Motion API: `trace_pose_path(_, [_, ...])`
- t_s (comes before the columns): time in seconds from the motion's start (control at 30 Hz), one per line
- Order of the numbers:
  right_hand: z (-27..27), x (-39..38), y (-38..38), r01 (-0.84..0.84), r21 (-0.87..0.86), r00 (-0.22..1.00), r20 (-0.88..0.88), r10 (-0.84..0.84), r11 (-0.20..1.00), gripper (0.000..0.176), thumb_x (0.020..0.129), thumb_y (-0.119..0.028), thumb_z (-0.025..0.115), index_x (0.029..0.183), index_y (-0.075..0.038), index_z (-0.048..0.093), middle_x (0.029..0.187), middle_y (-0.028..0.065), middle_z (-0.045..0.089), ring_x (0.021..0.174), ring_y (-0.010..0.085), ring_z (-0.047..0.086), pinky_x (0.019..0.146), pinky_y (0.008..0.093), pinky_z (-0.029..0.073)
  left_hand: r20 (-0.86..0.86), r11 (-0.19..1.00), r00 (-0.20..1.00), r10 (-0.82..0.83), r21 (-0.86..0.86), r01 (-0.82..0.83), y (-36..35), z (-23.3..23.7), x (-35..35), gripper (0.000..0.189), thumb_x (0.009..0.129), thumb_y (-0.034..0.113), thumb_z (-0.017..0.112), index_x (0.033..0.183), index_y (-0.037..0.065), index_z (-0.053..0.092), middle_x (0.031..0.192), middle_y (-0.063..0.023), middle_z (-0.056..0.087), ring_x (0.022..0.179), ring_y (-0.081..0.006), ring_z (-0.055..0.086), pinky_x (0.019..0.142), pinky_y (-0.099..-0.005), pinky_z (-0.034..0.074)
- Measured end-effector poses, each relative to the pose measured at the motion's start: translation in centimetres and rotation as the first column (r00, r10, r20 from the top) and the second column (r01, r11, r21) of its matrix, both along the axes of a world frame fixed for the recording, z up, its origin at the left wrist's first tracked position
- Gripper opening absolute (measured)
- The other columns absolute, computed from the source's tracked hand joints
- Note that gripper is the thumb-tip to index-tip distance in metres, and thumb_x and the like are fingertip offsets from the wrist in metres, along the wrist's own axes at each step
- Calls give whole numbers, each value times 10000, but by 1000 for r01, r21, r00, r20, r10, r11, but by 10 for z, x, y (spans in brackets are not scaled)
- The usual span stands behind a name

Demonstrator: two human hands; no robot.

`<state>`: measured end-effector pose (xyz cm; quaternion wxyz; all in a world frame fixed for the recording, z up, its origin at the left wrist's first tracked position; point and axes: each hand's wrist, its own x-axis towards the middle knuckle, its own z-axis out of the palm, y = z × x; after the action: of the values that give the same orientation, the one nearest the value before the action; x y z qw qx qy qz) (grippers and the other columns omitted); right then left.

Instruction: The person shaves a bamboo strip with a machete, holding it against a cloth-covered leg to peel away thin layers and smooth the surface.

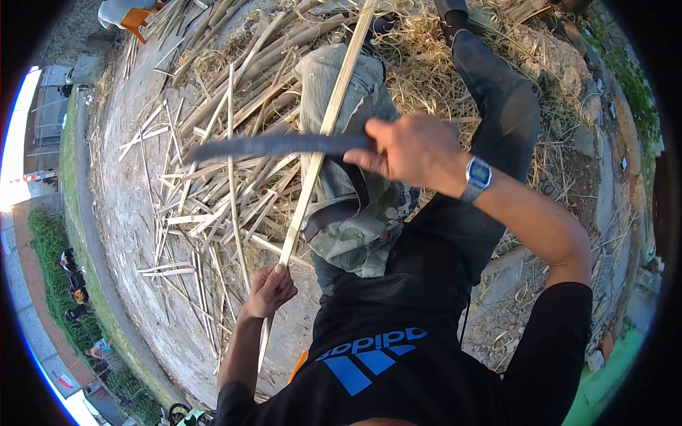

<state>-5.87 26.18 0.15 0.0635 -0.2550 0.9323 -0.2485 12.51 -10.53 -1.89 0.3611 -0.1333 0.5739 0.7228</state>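
My right hand point(419, 150), with a watch on its wrist, is closed round the handle end of a long dark-bladed knife point(263, 145). The blade points left and is smeared by motion. It crosses a long pale bamboo strip point(347, 69); whether the edge touches the strip cannot be made out. My left hand point(268, 291) grips the lower part of this strip, which slants up across my leg. Beneath the strip, a worn grey-green cloth point(328, 82) covers that leg. A dark band point(330, 216) lies over the cloth near the knife.
Split strips point(220, 206) lie heaped on the ground to the left, with longer bamboo poles point(263, 64) behind them. Curly shavings point(426, 64) cover the ground between and beyond my feet. An orange chair point(135, 21) stands at the far upper left.
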Motion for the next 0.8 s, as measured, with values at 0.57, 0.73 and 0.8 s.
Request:
trace_pose_path(0.57, [16, -43, 15, 161, -82, 983, -80, -168, 983, 676, 1024, -656, 512, 743, -53, 633, 456, 77, 511, 392, 275, 544, 422, 408, 439, 60, 994, 998, -3, 105, -4, -16, 6, 6, 504, 1123, 411, 445, 718, 111, 424, 477, 23, 337, 408, -84, 265, 434, -273, 233])
trace_pose_path(0.73, [-31, -75, 55, 209, -62, 948, -231, -218, 976, 747, 1000, -735, 476, 686, -74, 627, 460, 69, 523, 400, 268, 562, 421, 412, 438, 126, 992, 992, 16, 120, -31, -71, -1, 47, 504, 1110, 412, 480, 706, 114, 440, 484, 28, 323, 414, -80, 269, 438, -271, 226])
trace_pose_path(0.8, [-38, -152, 114, 325, 27, 938, -134, -319, 945, 801, 993, -757, 460, 638, -59, 627, 436, 63, 498, 378, 225, 521, 396, 386, 403, 99, 986, 995, 2, 163, -18, -60, 11, 38, 503, 1115, 409, 467, 708, 116, 431, 489, 35, 300, 415, -79, 247, 438, -272, 218])
